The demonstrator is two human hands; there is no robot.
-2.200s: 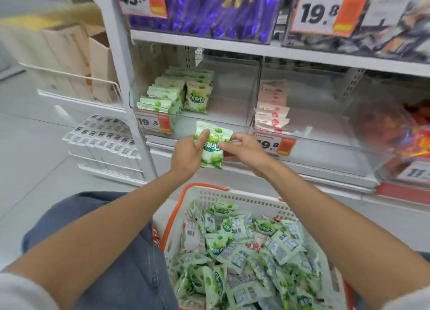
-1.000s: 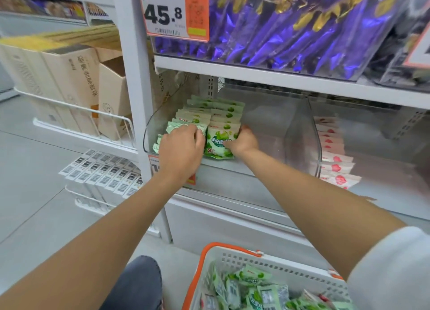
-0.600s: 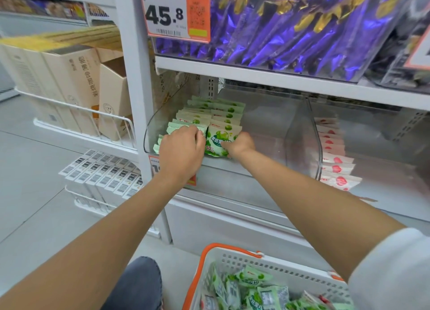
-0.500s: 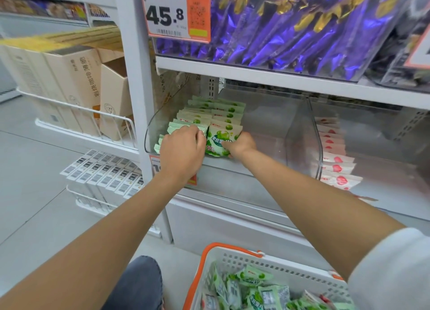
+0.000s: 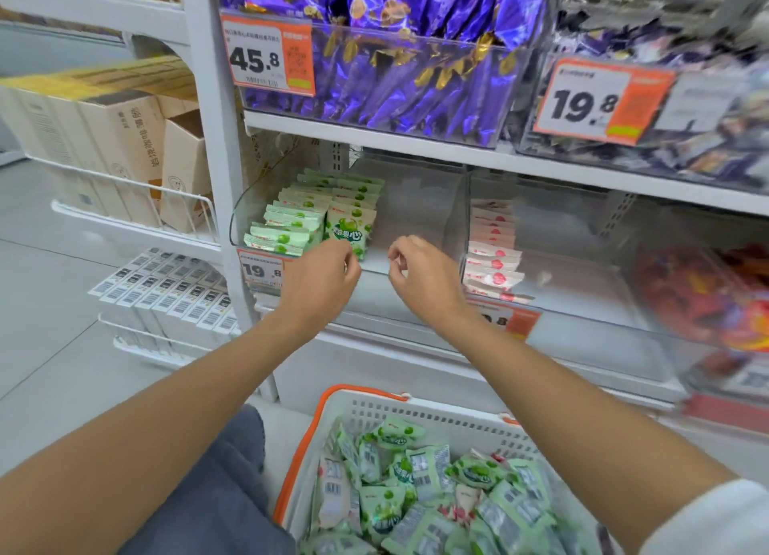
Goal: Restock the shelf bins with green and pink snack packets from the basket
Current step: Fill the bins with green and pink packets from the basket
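You are holding both hands up in front of the clear left bin (image 5: 416,204) on the lower shelf, and neither is touching it. Your left hand (image 5: 318,282) is hovering just below the front green packet (image 5: 350,230). Its back is facing the camera and its fingers are curling loosely around nothing. Your right hand (image 5: 420,279) is hanging beside it with a gap between the two. Its fingers are bending loosely inward, thumb near forefinger, and nothing is sitting between them.

The front green packet is standing upright at the head of the right-hand row, its printed face turned toward you. Just to its left, the other green row (image 5: 287,232) is leaning back in an overlapping line that reaches the bin's front wall. The pink packets (image 5: 493,259) are lying in a similar overlapped line in the neighbouring bin, just past the clear divider.

The basket (image 5: 362,394) – white with an orange rim – is sitting below your forearms, beside your knee. It is holding a loose heap of green packets (image 5: 399,471), with a pale pink one or two showing among them. Purple bags (image 5: 395,75) are filling the bin on the shelf above, behind a price tag (image 5: 266,55) reading 45.8.
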